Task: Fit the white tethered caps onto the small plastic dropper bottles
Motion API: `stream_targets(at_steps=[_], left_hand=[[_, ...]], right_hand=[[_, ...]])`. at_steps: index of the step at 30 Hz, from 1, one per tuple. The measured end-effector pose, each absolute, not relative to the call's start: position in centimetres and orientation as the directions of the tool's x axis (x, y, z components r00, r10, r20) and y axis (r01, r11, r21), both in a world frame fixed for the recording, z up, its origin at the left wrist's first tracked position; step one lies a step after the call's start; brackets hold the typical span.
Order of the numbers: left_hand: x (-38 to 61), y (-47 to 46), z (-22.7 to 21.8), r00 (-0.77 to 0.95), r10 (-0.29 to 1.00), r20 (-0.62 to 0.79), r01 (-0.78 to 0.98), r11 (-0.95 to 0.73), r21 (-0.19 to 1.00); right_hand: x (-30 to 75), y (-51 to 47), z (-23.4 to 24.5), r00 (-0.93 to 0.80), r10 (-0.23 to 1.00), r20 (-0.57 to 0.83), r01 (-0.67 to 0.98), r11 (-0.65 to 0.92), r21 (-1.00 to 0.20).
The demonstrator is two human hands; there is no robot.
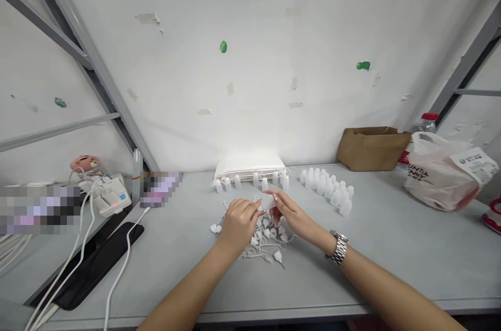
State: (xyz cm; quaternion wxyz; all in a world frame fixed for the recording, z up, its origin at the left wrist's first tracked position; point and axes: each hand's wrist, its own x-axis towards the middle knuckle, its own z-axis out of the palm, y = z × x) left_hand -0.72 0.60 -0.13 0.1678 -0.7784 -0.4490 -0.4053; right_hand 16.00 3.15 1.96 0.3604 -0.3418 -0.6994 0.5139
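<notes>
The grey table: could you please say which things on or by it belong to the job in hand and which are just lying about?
Likely the job: white bottle held by left hand and right hand, pile of white caps, bottles at right, row of bottles behind.

Likely lying about: brown box, plastic bag, black slab.

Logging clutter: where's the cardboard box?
Head view, right side: the box stands by the wall, left of the plastic bag, beyond the clustered white bottles.
</notes>
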Motion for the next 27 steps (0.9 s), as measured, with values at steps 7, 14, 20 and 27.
stream_targets(at_steps=[7, 14, 20, 27], left_hand=[[-0.6, 0.4, -0.5, 0.294, 0.539, 0.789, 0.827, -0.557, 0.072], [-0.1, 0.3, -0.3, 0.254, 0.605, 0.755, 0.864, -0.492, 0.104], [-0.9, 0.7, 0.0, 0.164, 0.666, 0.727, 0.853, -0.466, 0.235], [-1.0, 0.6, 0.2, 0.305, 0.536, 0.788, 0.846, -0.532, 0.034]], right_hand=[[15.7, 3.9, 0.9, -0.468, 0.876, 0.117, 0.169, 0.219, -0.961], [16.0, 4.0, 1.4, -0.401, 0.902, 0.161, 0.299, 0.295, -0.908], [17.1, 4.0, 2.5, -0.538, 0.812, 0.225, 0.291, 0.430, -0.855], [16.9, 3.9, 2.1, -0.481, 0.870, 0.112, 0.410, 0.335, -0.848]])
